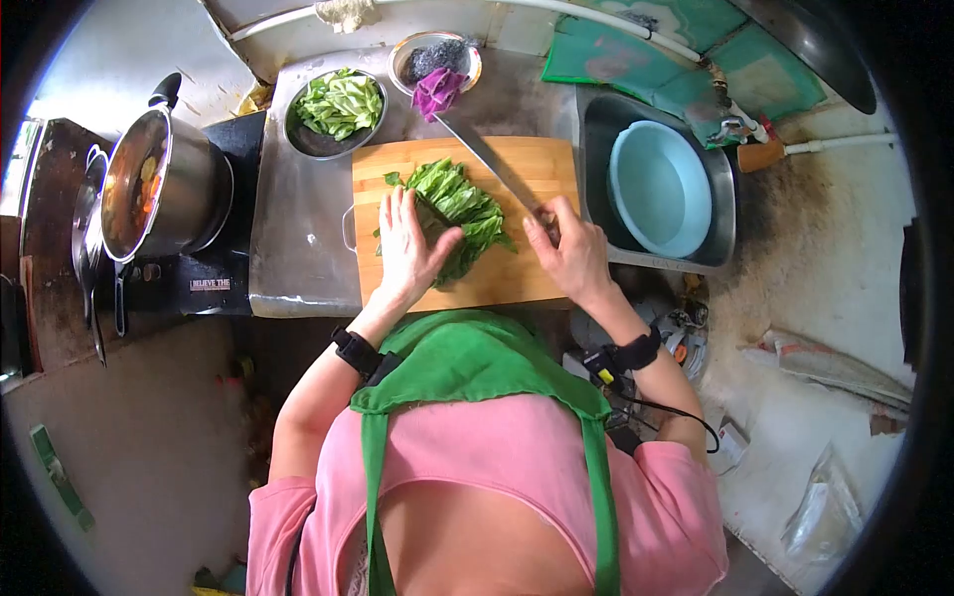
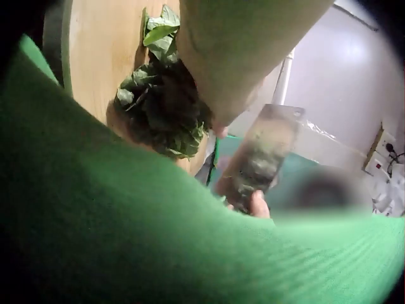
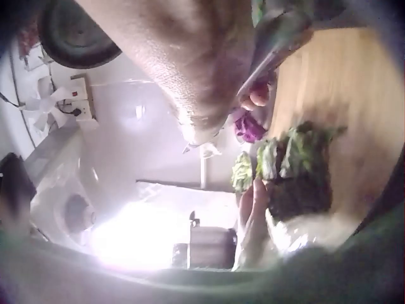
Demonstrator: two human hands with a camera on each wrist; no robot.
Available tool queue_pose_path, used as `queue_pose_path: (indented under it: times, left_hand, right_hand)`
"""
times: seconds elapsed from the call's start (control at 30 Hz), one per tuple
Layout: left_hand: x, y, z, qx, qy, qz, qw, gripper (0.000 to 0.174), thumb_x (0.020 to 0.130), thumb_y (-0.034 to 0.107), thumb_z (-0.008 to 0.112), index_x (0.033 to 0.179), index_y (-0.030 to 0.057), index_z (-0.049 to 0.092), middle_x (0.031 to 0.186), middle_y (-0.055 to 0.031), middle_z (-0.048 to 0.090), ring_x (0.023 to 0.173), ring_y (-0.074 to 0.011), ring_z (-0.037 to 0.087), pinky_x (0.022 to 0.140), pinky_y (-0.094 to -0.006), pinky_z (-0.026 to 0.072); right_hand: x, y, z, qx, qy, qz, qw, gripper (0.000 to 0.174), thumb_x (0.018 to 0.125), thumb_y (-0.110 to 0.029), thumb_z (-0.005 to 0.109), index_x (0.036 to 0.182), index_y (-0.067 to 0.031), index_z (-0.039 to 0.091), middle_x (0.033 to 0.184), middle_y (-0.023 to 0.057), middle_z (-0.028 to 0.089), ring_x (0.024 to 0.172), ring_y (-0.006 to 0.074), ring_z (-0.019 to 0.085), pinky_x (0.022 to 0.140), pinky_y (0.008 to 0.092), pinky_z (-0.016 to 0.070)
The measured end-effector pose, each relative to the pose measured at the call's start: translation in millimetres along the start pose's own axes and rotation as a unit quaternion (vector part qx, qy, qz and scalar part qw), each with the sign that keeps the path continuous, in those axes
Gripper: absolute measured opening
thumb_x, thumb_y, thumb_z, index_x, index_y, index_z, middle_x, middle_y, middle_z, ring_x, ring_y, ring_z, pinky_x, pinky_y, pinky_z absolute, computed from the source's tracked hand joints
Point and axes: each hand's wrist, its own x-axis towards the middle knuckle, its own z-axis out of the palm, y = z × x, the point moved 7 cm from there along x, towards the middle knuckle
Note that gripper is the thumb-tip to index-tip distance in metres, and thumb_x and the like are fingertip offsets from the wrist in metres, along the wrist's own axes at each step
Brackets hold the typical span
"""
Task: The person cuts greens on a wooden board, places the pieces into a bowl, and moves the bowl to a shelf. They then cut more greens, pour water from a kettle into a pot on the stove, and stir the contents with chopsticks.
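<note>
As they lie heaped, leafy greens (image 1: 465, 206) look crumpled.

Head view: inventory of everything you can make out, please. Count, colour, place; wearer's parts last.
Counter: 1, grey, centre
Cutting board: 1, light wood, on counter
Leafy greens: one pile, green, on board
Knife: 1, grey blade, over board
Metal bowl: 1, grey, behind board, holding cut greens
Light bowl: 1, behind board, holding dark mesh
Purple item: 1, at light bowl's edge
Sink: 1, grey, right
Basin: 1, light blue, in sink
Pot: 1, silver, left
Apron: 1, green, worn
Wristbands: 2, black, worn
Left hand: 1, on greens
Right hand: 1, gripping knife
Floor and edge clutter: unclear
</note>
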Motion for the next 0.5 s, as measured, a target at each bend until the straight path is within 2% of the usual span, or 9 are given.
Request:
queue_pose_path:
  times: [0.07,0.1,0.27,0.33,0.37,0.4,0.43,0.47,0.5]
  left_hand:
    - [-2,8,6,0.098,-0.042,-0.01,0.994,0.104,0.065,0.048,0.074,0.133,-0.0099,0.021,0.136,-0.0306,0.025,0.129,-0.0447,0.02,0.107,-0.0512,0.018]
    - [-2,-1,14,0.122,-0.067,-0.038,0.99,0.123,0.053,0.054,0.079,0.135,-0.011,0.014,0.137,-0.0311,0.023,0.13,-0.0456,0.017,0.108,-0.052,0.0156]
    - [-1,-3,19,0.16,-0.08,-0.057,0.982,0.116,0.053,0.041,0.082,0.135,-0.009,0.017,0.135,-0.0291,0.027,0.128,-0.0447,0.021,0.107,-0.0513,0.0169]
    - [-3,-3,17,0.109,-0.047,-0.032,0.992,0.109,0.054,0.03,0.082,0.134,-0.0074,0.019,0.131,-0.0268,0.032,0.124,-0.0427,0.027,0.106,-0.0504,0.0193]
    - [-4,-2,14,0.084,-0.018,-0.02,0.996,0.102,0.055,0.02,0.081,0.134,-0.005,0.021,0.126,-0.0247,0.035,0.121,-0.0408,0.031,0.105,-0.0487,0.0226]
    - [-5,-4,13,0.084,-0.016,-0.024,0.996,0.102,0.055,0.02,0.081,0.134,-0.005,0.021,0.126,-0.0247,0.035,0.121,-0.0408,0.031,0.105,-0.0487,0.0226]
    - [-6,-5,12,0.065,-0.004,-0.021,0.998,0.099,0.056,0.016,0.079,0.134,-0.0043,0.022,0.126,-0.0244,0.036,0.119,-0.0409,0.032,0.104,-0.0483,0.0245]
    - [-7,-5,10,0.046,0.009,-0.019,0.999,0.095,0.057,0.012,0.077,0.134,-0.0036,0.023,0.126,-0.0241,0.037,0.117,-0.041,0.034,0.102,-0.0478,0.0264]
    - [-8,-6,9,0.031,0.024,-0.018,0.999,0.093,0.057,0.006,0.075,0.135,-0.0011,0.024,0.125,-0.023,0.038,0.116,-0.0393,0.036,0.101,-0.0464,0.0283]
  right_hand:
    - [2,25,10,-0.028,0.04,-0.022,0.999,0.021,0.081,-0.019,0.063,0.089,-0.0072,0.048,0.068,0.0119,0.062,0.06,0.0312,0.062,0.051,0.0401,0.048]
    - [2,42,22,-0.027,0.039,-0.025,0.999,0.021,0.081,-0.019,0.063,0.089,-0.0072,0.048,0.068,0.0119,0.062,0.06,0.0312,0.062,0.051,0.0401,0.048]
    - [3,81,53,-0.097,0.088,-0.082,0.988,0.023,0.075,-0.014,0.066,0.09,-0.0112,0.048,0.078,0.0081,0.058,0.071,0.0303,0.06,0.059,0.0424,0.0478]
    - [9,78,52,-0.099,0.038,-0.051,0.993,0.019,0.076,-0.015,0.065,0.087,-0.0102,0.05,0.079,0.0094,0.057,0.076,0.0294,0.059,0.064,0.0419,0.0475]
    - [13,69,50,-0.176,0.023,-0.086,0.98,0.016,0.077,-0.015,0.064,0.085,-0.0096,0.052,0.078,0.0102,0.057,0.078,0.0289,0.059,0.066,0.0411,0.0472]
    - [17,60,49,-0.253,0.009,-0.12,0.96,0.013,0.078,-0.016,0.063,0.083,-0.009,0.053,0.078,0.0111,0.057,0.08,0.0283,0.058,0.069,0.0403,0.0469]
    - [29,53,47,-0.234,0.018,-0.133,0.963,0.008,0.081,-0.015,0.059,0.082,-0.0073,0.057,0.081,0.0115,0.058,0.086,0.0267,0.057,0.075,0.0384,0.0456]
    - [44,47,51,-0.235,0.016,-0.138,0.962,0.008,0.081,-0.015,0.059,0.082,-0.0073,0.057,0.081,0.0115,0.058,0.086,0.0267,0.057,0.075,0.0384,0.0456]
    - [61,37,56,-0.134,0.019,-0.171,0.976,0.008,0.081,-0.013,0.057,0.085,-0.0066,0.058,0.084,0.0111,0.059,0.086,0.0271,0.057,0.076,0.0382,0.0456]
